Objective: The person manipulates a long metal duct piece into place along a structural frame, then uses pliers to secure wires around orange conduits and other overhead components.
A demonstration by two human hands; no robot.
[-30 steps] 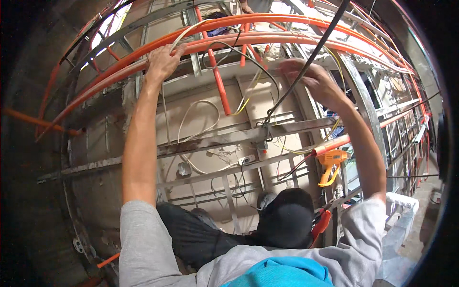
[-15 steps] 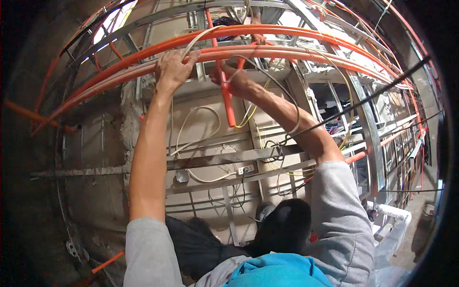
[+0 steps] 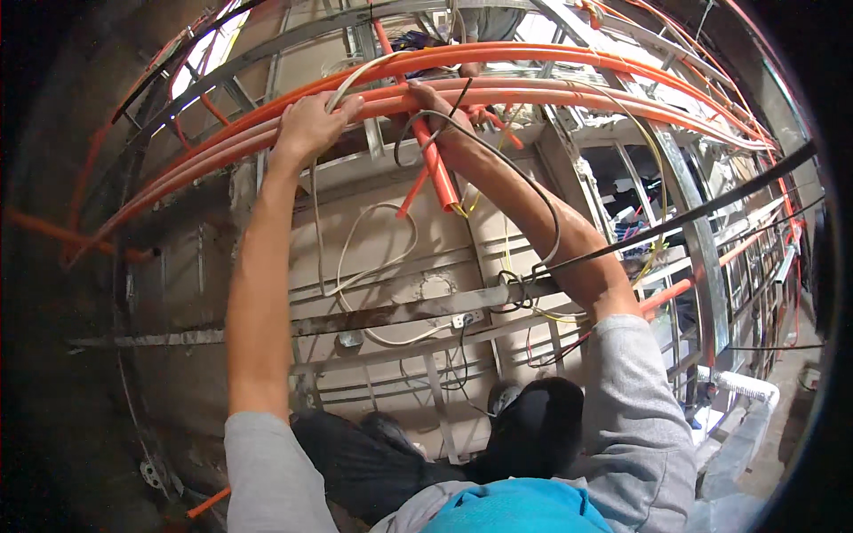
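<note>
Several long orange conduit pipes (image 3: 533,89) run across in front of me. My left hand (image 3: 311,129) curls over them at the left, beside a pale cable (image 3: 391,59). Farther right, my right hand (image 3: 439,117) reaches up against the lower conduits. One digit shows along their face; the other fingers are hidden behind the pipes. Beside its wrist, a short orange pipe (image 3: 435,169) slants down from the run, with thin yellow wires at its lower end. A thinner orange piece (image 3: 413,194) hangs next to it. A dark cable (image 3: 520,173) loops past my right forearm.
Metal framing (image 3: 400,306) crosses below my arms, with a white socket block (image 3: 466,318) and a looped white cable (image 3: 414,233). A black strap (image 3: 684,209) slants across the right. Another person's clothing (image 3: 489,24) shows beyond the conduits. A corrugated white hose (image 3: 742,385) lies lower right.
My right hand has left its place around the short orange pipe and risen to the conduits. That pipe's lower end has swung rightward and up. My left hand stays on the conduits.
</note>
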